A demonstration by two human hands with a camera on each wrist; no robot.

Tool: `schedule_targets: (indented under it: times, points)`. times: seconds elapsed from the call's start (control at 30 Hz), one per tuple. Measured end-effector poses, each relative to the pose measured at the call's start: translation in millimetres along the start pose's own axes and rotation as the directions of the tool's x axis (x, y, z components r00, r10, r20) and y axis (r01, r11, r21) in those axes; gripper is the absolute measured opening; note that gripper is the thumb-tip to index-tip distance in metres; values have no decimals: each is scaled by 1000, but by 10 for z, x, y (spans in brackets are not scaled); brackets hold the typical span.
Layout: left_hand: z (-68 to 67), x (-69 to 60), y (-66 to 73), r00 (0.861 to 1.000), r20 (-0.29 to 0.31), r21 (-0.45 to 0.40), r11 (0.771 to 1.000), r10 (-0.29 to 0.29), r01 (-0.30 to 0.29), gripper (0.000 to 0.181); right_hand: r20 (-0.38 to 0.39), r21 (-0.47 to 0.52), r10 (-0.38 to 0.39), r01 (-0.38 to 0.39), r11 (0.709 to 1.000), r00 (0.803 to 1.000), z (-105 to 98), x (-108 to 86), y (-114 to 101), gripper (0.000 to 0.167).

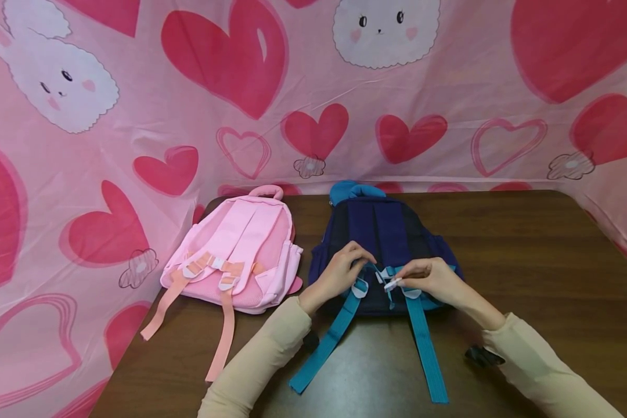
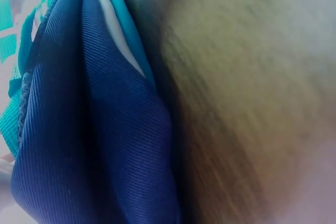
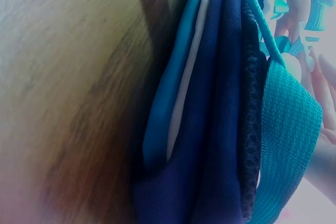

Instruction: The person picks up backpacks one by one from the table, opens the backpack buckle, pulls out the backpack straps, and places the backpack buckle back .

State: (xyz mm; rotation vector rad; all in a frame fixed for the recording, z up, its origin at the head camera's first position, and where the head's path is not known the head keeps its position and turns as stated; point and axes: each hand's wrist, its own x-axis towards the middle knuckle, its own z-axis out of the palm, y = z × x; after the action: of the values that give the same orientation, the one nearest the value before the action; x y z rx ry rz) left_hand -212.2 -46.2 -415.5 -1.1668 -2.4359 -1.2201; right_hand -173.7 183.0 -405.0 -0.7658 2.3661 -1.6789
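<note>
Cream left sleeve (image 1: 256,363) and right sleeve (image 1: 543,366) reach in over a dark brown wood-grain surface (image 1: 533,249), with a small black object (image 1: 483,356) beside the right one. Between the sleeves, two loose teal webbing straps (image 1: 426,354) trail toward the person from white strap adjusters (image 1: 360,288) at the lower end of a navy backpack (image 1: 361,226). Over that end, the left hand (image 1: 339,270) has its fingers drawn narrow, pinching a thin teal strap (image 1: 377,269). The right hand (image 1: 436,281) pinches a small white buckle (image 1: 392,284) between thumb and fingers, just beside the left fingertips. Under both hands the navy backpack lies on the surface, its shoulder straps upward. Beside it, on the person's left and apart from it, lies a pink backpack (image 1: 261,244), also straps up; its peach chest strap (image 1: 201,264) runs across to a white clip (image 1: 217,263), and two peach tails (image 1: 224,331) hang down toward the near side. Farther off, the navy backpack's bright blue top handle (image 1: 368,190) points toward a pink cloth backdrop (image 1: 366,98) printed with red hearts and white animal faces.
</note>
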Motion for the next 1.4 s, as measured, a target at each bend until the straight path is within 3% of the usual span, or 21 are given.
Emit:
schedule_targets:
  times: [0.63,0.9,1.4]
  points:
    - [-4,-23,-28,998,-7,-51,997,-64,64,17,41,-8,5,-5,1000,999,21,-23,-6,12]
    - [-3,-27,-70,999,-35,-21,999,-40,39,17,69,-23,31,-29,999,997,18,-34,-5,14]
    - [-7,-65,-63,1000,-2,31,999,-21,21,17,94,-193,-87,103,976,992,64,-96,18,9]
